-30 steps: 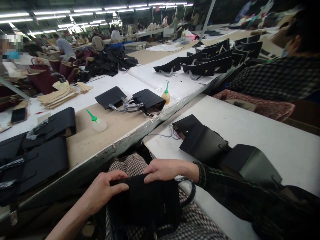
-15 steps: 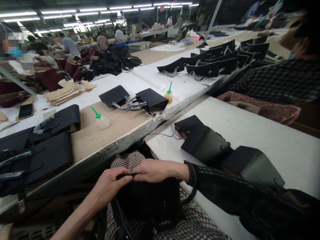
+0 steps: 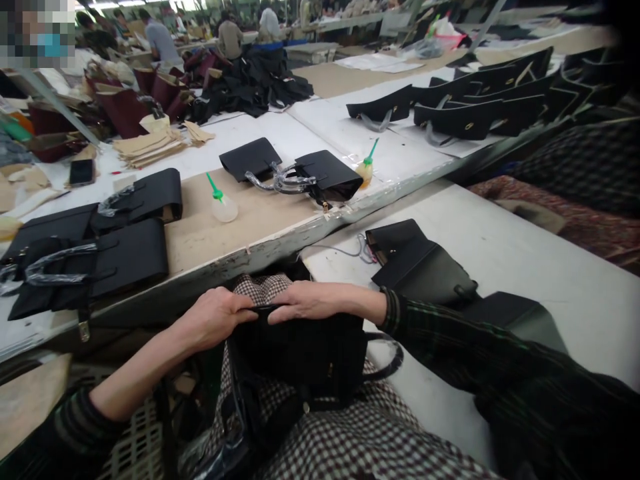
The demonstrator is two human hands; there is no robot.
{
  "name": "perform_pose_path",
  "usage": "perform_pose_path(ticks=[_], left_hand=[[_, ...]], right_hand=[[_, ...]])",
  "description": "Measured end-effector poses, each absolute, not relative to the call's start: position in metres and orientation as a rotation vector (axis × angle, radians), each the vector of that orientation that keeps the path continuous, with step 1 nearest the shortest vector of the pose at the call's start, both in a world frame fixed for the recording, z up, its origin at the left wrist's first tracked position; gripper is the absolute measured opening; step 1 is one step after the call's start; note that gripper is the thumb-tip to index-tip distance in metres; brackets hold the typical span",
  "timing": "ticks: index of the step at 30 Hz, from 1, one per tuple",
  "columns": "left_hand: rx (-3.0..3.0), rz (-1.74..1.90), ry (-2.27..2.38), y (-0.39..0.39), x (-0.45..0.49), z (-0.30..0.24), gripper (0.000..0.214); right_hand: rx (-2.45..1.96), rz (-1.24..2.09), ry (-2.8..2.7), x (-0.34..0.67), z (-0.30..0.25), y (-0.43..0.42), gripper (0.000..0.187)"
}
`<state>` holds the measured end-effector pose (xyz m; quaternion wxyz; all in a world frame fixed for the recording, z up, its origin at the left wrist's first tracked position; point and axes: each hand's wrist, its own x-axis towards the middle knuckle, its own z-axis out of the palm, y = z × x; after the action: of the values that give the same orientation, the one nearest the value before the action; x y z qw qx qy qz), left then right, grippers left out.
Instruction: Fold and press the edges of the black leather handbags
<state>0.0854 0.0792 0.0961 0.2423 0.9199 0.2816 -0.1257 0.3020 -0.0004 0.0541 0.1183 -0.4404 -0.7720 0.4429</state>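
Observation:
A black handbag (image 3: 300, 357) rests on my lap over a checked cloth, its looped handle sticking out to the right. Along its upper edge, my left hand (image 3: 220, 317) pinches the rim between thumb and fingers. Close beside it, my right hand (image 3: 310, 301) grips the same edge, thumb on the near side. A short stretch of black edge shows between the two hands. The bag's lower part blends into dark shadow, and a small metal fitting glints near its bottom.
Black handbags (image 3: 133, 257) with wrapped handles lie on the left bench. Glue bottles with green nozzles (image 3: 223, 205) stand nearby. More black bag pieces (image 3: 425, 270) lie on the white table (image 3: 530, 247) at right. A plastic crate (image 3: 135, 440) sits low left. Several people work farther back.
The view has tilted down and shifted left, so the benches appear higher and farther right. Both hands keep their hold on the handbag's edge; my left sleeve now shows.

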Motion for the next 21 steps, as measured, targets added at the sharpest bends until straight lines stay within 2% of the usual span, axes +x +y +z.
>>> perform_pose_path(ticks=[2,6,12,15,17,21], left_hand=[[2.481,-0.313,0.770,0.077,0.085,0.100,0.030],[2.246,-0.180,0.817,0.075,0.078,0.106,0.030],[2.024,-0.137,1.069,0.044,0.049,0.093,0.028],[1.946,-0.063,1.194,0.013,0.038,0.083,0.041],[1.986,-0.033,1.258,-0.008,0.030,0.075,0.041],[2.354,-0.290,1.398,-0.041,0.014,0.058,0.044]], right_hand=[[-1.202,1.228,-2.335,0.293,0.059,0.010,0.031],[-1.183,1.018,-2.516,0.281,0.073,0.026,0.030],[-1.712,0.789,-2.606,0.289,0.094,0.021,0.028],[-1.622,0.794,-2.581,0.294,0.091,0.015,0.033],[-1.489,0.829,-2.560,0.295,0.085,0.012,0.037],[-1.357,0.927,-2.505,0.296,0.078,0.010,0.039]])
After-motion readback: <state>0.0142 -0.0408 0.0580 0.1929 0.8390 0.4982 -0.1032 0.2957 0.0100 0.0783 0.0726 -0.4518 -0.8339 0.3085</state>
